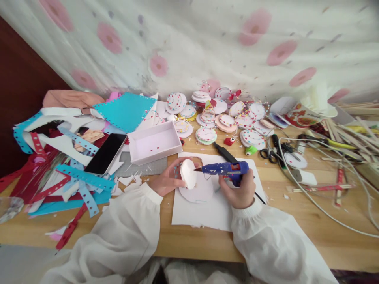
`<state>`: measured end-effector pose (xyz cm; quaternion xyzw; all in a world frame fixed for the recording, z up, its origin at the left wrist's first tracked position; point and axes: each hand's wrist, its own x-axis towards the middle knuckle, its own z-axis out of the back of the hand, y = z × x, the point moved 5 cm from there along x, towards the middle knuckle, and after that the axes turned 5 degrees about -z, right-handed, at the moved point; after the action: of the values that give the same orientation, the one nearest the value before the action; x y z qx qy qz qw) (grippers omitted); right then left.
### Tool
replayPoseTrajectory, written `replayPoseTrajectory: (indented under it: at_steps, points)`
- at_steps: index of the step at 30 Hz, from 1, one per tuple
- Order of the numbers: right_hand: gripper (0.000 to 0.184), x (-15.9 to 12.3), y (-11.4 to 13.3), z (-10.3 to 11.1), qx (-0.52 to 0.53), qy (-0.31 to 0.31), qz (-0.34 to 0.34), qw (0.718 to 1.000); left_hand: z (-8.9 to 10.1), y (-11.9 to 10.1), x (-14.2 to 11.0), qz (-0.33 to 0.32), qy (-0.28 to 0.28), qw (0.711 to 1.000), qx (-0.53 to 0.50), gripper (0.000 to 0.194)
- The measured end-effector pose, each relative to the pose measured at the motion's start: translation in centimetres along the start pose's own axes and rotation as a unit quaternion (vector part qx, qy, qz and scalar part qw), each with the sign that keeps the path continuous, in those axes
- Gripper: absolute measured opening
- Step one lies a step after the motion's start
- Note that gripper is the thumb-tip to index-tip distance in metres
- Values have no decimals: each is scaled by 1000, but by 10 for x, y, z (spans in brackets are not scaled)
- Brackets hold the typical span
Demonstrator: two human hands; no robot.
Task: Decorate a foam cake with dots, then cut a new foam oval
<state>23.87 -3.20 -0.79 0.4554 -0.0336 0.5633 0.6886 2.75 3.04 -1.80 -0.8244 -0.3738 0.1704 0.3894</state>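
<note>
My left hand (169,177) grips a small white disc-shaped piece (188,174), tilted up on its edge, with a dotted trim showing along its far side. In my right hand (241,191) is a blue hot glue gun (223,169), its dark nozzle pointing left, close to the disc's right edge. I cannot tell whether the tip touches it. Below the disc, a larger white round piece (197,193) lies on a white sheet (219,217). A dark cord runs from beneath my right hand across the sheet.
Several tiered, bead-trimmed paper discs (207,135) stand along the back. Left are a pink-white open box (155,144), a black phone (106,154) and paper scraps (85,177). Right are scissors (269,156), a white cable (319,205), wooden sticks (352,138) and a paper cup (309,114).
</note>
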Motion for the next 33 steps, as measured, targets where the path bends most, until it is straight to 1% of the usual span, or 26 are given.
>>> replayPoseTrajectory:
  at_steps: [2,6,13,16,19,21,22,24,25,27,30,31,33]
  points:
    - [43,0,0,-1,1,1,-4,1000,0,0,0,-2,1,1000,1,68]
    - [41,1,3,-1,-19,2,14,1000,0,0,0,-1,0,1000,7,70]
    - [42,-1,0,0,-22,-5,-3,1000,3,1,-1,4,-14,1000,18,71]
    - [43,1,0,4,13,-31,-35,999,3,2,-1,10,-14,1000,14,73]
    - [45,8,-1,6,52,-22,-85,995,2,2,0,13,-19,1000,0,72]
    - [51,11,-4,11,71,-19,-102,992,3,2,0,10,-27,1000,-8,71]
    - [53,12,-7,17,72,-27,-105,992,3,2,0,9,-31,999,-11,71]
    - [56,9,-19,35,47,-63,-107,991,4,2,0,8,-31,999,-18,71]
    - [56,6,-28,46,20,-81,-119,989,3,2,0,7,-31,999,-20,70]
    - [58,-1,-52,70,-32,-91,-152,984,2,1,-1,7,-32,999,-20,68]
    - [57,-9,-89,106,-136,-60,-188,971,0,-1,-1,12,-41,999,-17,66]
    - [51,-11,-102,117,-165,-47,-207,963,-1,-1,-2,13,-43,999,-17,67]
    - [34,-14,-125,132,-198,1,-245,949,-1,0,-2,11,-45,999,-21,67]
